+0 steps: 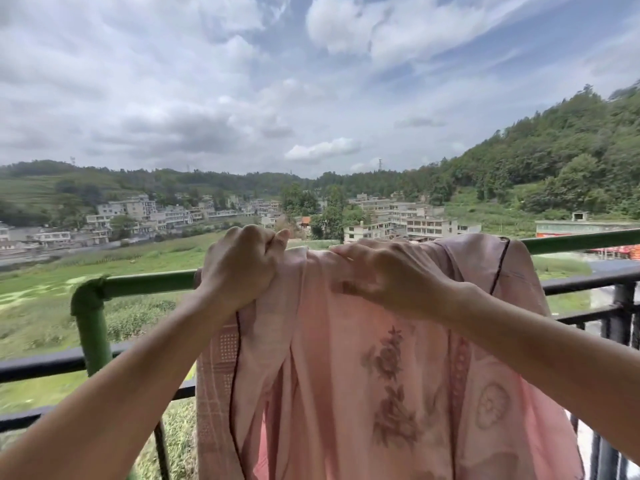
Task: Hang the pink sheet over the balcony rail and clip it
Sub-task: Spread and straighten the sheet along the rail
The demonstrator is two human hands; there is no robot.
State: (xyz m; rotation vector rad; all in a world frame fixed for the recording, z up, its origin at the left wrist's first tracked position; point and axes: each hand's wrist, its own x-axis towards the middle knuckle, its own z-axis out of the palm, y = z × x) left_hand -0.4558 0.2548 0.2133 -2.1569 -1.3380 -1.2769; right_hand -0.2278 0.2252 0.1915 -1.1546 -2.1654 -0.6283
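Over the rail (145, 283), the sheet (346, 358) is clenched in the left grip (239, 268). The right grip (388, 275) is laid on it, hold unclear. Folds should be spread before clipping.

The pink floral sheet (346, 375), dark-piped and bunched in folds, hangs draped over the green rail (145, 280), filling five o'clock.

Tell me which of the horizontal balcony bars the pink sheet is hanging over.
The green round pipe rail, the topmost bar. The pink patterned cloth sheet drapes over it; the black metal bars run lower.
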